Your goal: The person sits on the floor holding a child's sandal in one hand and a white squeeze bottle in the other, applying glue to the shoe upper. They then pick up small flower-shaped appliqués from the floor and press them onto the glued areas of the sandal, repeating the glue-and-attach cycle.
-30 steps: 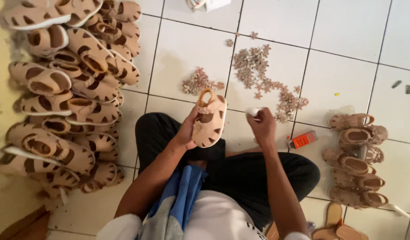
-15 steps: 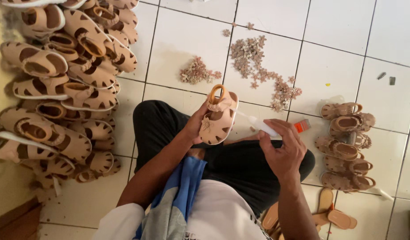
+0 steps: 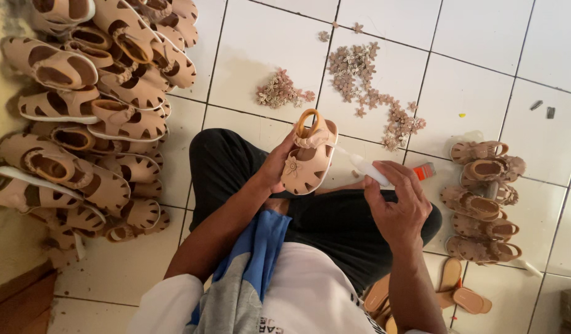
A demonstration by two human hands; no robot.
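Note:
My left hand (image 3: 278, 166) grips a small tan child's sandal (image 3: 309, 154) by its side, sole away from me, a flower piece on its front. My right hand (image 3: 398, 207) holds a white glue tube (image 3: 369, 168) whose thin nozzle points at the sandal's edge. Both hands hover over my lap in black trousers. Loose tan flower ornaments (image 3: 359, 74) lie scattered on the white tiled floor (image 3: 483, 37) beyond the sandal, with a smaller heap (image 3: 280, 91) to their left.
A big pile of tan sandals (image 3: 93, 111) fills the left side. A short row of darker sandals (image 3: 480, 198) lies at the right, near an orange cap (image 3: 424, 171). Flat sandal soles (image 3: 458, 291) sit by my right knee.
My right hand came back from the floor with the white tube and brought its nozzle toward the sandal. The left hand turned the sandal slightly and lowered it.

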